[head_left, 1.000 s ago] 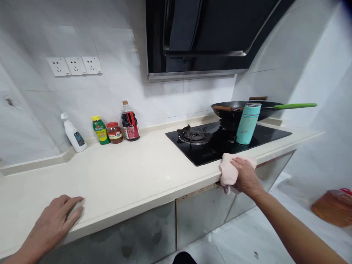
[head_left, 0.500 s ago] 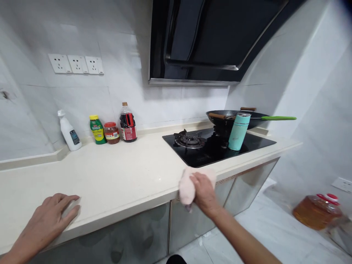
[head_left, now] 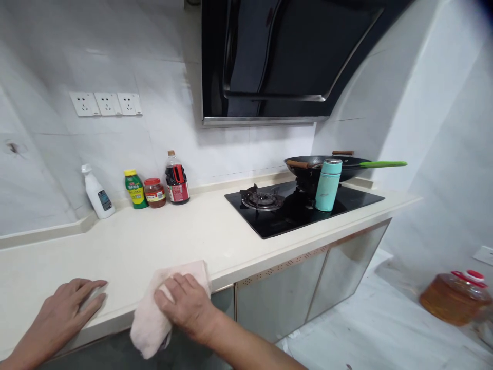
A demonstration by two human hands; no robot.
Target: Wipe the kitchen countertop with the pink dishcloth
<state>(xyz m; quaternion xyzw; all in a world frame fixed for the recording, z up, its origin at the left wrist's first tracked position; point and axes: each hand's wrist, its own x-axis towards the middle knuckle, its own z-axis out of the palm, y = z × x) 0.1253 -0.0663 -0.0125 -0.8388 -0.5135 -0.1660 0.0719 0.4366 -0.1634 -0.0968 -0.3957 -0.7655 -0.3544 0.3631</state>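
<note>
A pale pink cloth lies over the front edge of the cream countertop, part of it hanging down in front of the cabinet. My right hand is closed on this cloth and presses it against the counter edge. At the left, my left hand rests on the countertop near its edge, fingers stretched out, with nothing in it.
Along the wall stand a white spray bottle, a green bottle, a red-lidded jar and a dark sauce bottle. The black gas stove bears a wok and a turquoise flask. An oil jug sits low at right.
My right hand has slid the cloth leftward along the counter's front edge, from near the stove toward my left hand. The left hand stays on the counter; the view has shifted slightly.
</note>
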